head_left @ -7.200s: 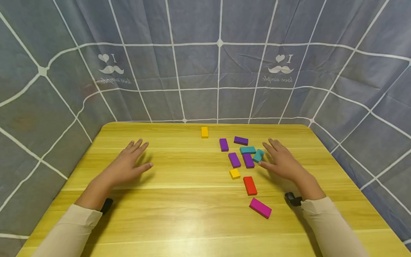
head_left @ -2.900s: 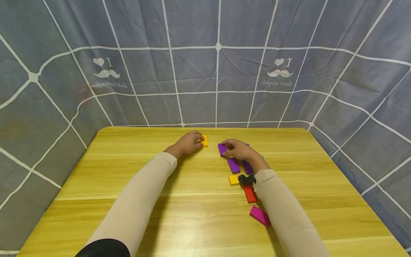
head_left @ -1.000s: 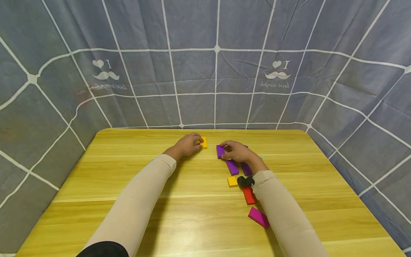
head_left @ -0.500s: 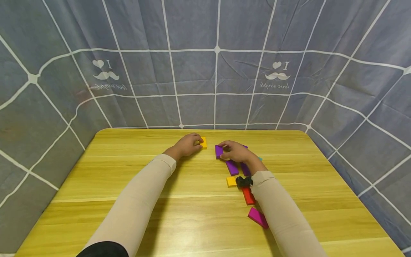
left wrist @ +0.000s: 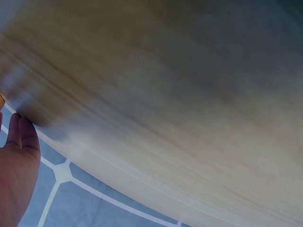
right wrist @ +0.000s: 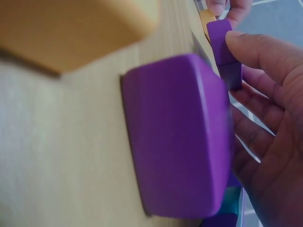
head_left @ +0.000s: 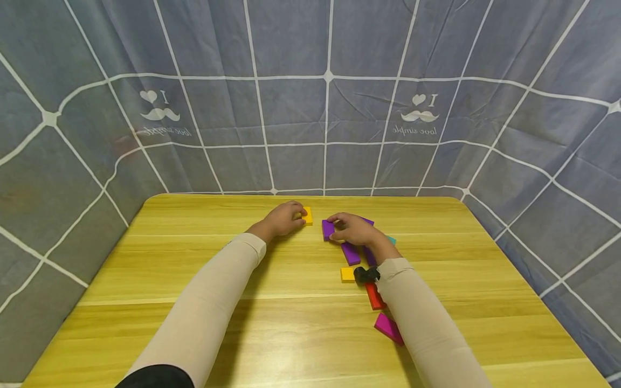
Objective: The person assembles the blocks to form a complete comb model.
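Observation:
My left hand (head_left: 281,219) holds a yellow block (head_left: 309,215) near the table's back edge, thumb on the near side and fingers curled at the far side. My right hand (head_left: 356,229) grips a purple block (head_left: 327,230) between thumb and fingers, a short gap to the right of the yellow one. The right wrist view shows this held purple block (right wrist: 220,38) overlapping the yellow block (right wrist: 207,21), with the left fingertips beyond. In the left wrist view only part of the left hand (left wrist: 19,170) appears at the edge.
Under and beside the right forearm lie more purple blocks (head_left: 351,253), a small yellow block (head_left: 347,275), a red block (head_left: 375,296) and a magenta block (head_left: 388,328). A teal block (head_left: 392,240) is mostly hidden behind the right wrist. A grey gridded curtain (head_left: 291,108) surrounds the wooden table (head_left: 291,334).
Both hands have come in from the table's sides to the blocks. Over the last second my right hand has slid the purple block left, closer to the yellow one; my left hand stays put.

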